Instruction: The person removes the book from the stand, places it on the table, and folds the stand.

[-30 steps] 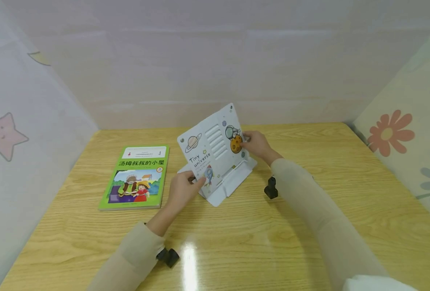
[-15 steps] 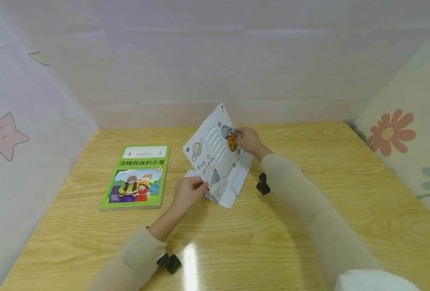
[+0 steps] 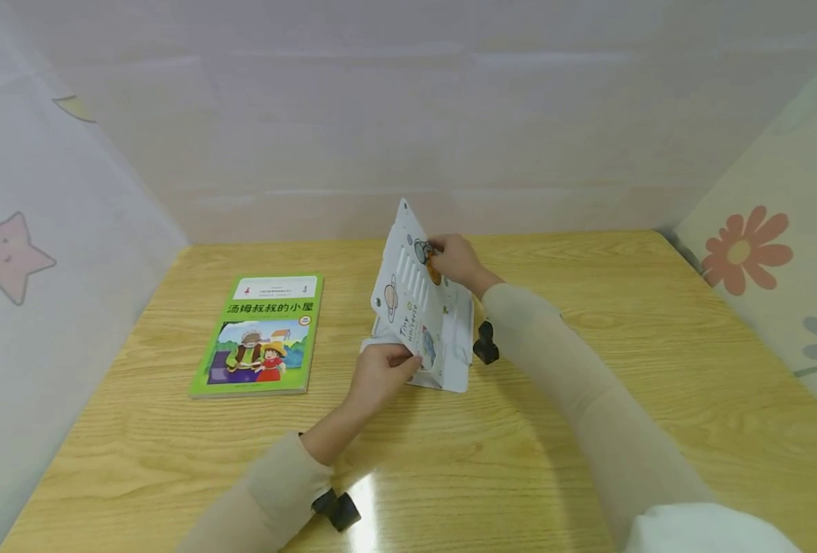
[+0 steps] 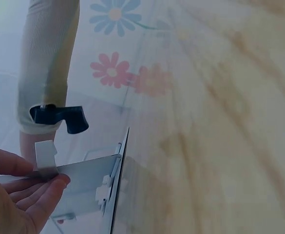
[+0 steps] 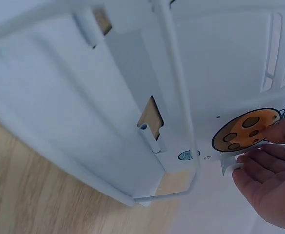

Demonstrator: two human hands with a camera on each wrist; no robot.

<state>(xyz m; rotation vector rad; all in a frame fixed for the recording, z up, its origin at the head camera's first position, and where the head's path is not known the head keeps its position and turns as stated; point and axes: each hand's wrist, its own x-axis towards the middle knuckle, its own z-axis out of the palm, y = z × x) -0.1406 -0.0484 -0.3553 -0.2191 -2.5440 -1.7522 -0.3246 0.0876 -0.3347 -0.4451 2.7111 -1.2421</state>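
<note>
A white metal book stand point(image 3: 408, 273) printed "Tiny universe" stands on the table, its back panel raised at a slant and its face turned toward the right. My left hand point(image 3: 379, 376) pinches the panel's lower near edge by a small bent tab, which shows in the left wrist view between thumb and fingers point(image 4: 49, 195). On the far edge, my right hand point(image 3: 458, 261) pinches the panel beside the orange planet picture. In the right wrist view the thumb lies over that planet point(image 5: 235, 134), with the other fingers behind the panel. A wire support point(image 5: 181, 97) also appears there.
To the left, a green-bordered picture book point(image 3: 259, 334) lies flat on the wooden table point(image 3: 519, 461). Pale walls with star and flower prints enclose the table at the back and sides. Black wrist mounts point(image 3: 335, 509) hang at both sleeves.
Both hands have turned the book stand counterclockwise as seen from above, so its face swings from the front toward the right. The left hand has moved right, the right hand left. The picture book stays put.
</note>
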